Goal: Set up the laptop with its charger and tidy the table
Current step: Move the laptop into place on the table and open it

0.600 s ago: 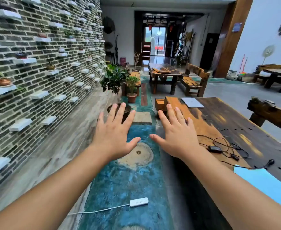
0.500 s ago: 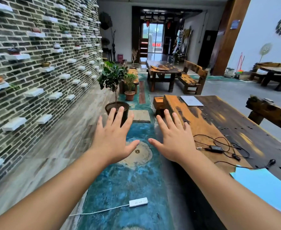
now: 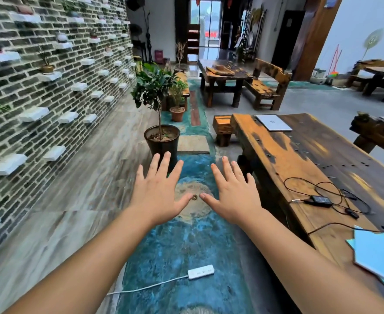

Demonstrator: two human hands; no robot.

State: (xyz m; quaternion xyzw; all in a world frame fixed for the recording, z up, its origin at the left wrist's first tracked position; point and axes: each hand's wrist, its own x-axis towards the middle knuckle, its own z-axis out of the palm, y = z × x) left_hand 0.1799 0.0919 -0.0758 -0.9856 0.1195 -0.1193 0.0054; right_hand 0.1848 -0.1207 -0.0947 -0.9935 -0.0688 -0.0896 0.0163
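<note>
Room: long hall with a grey brick wall [image 3: 50, 91] of small white shelves to the left of the hands, and a blue painted floor strip [image 3: 182, 245] under them.
Table: long wooden table [image 3: 299, 168] to the right of the right hand.
Potted tree: black pot [image 3: 162, 141] on the floor just beyond the left fingertips.
Laptop: closed, silver [image 3: 273, 122], at the table's far end, well beyond the right hand.
Booklets: light blue [image 3: 381, 257], on the near table edge, right of the right forearm.
Left hand: [image 3: 158, 193] fingers spread, palm down, holding nothing.
Right hand: [image 3: 234, 193] fingers spread, palm down, holding nothing; thumbs nearly meet.
Charger: black brick with tangled cable [image 3: 321, 200], on the table right of the right hand, apart from it.
Power strip: white [image 3: 200, 271], on the floor between the forearms.
</note>
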